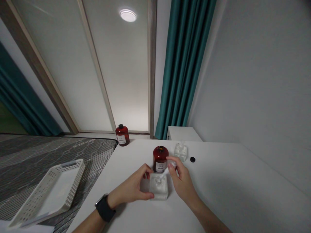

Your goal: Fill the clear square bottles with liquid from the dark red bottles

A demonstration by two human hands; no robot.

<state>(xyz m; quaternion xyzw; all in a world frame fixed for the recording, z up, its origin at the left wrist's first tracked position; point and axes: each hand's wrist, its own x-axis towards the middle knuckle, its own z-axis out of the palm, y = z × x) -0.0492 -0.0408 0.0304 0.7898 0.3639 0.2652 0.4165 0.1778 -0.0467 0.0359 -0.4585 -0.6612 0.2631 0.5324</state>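
The square clear-glass bottle (158,187) is sitting mid-table (218,194), toward the near edge, with the left hand (132,189) curling around its side and holding it. The right hand (181,181) is pinching a slim white tool (165,174) (a dropper or funnel, hard to tell) at its neck. I judge the smooth glass could be slipping sideways under pressure, knocking the round amber bottle (160,158) just behind it.

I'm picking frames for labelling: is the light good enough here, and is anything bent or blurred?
Head view: dim; a round lamp glares white, and soft shadows lie on the table; the wide lens bends the window frame and curtain; the clear bottle in the left hand and the small white stick in the right hand look soft.
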